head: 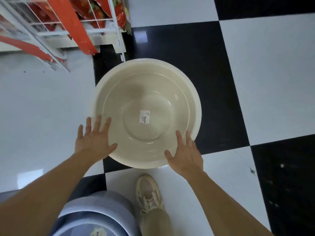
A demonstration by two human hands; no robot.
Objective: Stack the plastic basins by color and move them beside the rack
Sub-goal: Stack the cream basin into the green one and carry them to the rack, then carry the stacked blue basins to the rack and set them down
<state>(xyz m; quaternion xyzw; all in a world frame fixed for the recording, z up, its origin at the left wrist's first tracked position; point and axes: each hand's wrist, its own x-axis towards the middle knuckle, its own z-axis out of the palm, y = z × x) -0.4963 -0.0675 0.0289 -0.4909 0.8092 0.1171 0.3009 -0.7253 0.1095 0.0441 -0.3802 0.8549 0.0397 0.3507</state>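
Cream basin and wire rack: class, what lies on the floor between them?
Head view: nothing; only bare black floor tile separates the cream basin from the wire rack.

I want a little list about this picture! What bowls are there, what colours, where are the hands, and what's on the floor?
big bowl: round cream plastic basin, upright on the floor, white sticker inside
second bowl: pale blue plastic basin at the bottom edge, near the person
left hand: open, fingers spread, at the cream basin's near-left rim
right hand: open, at its near-right rim
floor: black and white checkered tiles
rack: white wire rack with red packets, top left, just behind the cream basin
also seen: beige sneaker
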